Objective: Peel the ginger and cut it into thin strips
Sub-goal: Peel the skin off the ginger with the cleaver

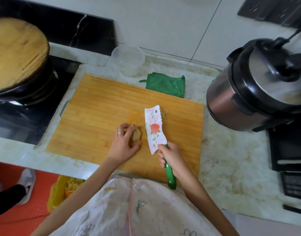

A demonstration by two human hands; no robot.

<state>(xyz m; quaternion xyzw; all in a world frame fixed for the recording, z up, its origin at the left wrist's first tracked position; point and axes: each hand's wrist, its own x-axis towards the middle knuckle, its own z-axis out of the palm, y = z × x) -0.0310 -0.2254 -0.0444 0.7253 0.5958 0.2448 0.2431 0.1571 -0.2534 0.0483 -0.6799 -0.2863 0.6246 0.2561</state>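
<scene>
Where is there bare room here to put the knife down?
The board is bare on its left half, from its edge to the left hand. The counter right of the board, before the cooker, is free, also the board's far strip before the cloth. Crowded: mid-board, where the left hand holds ginger beside the knife in the right hand.

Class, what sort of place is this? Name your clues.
Probably a home kitchen: a rectangular wooden cutting board lies on a pale marbled countertop, a steel-and-black electric cooker stands at its right, a black stove at its left.
</scene>
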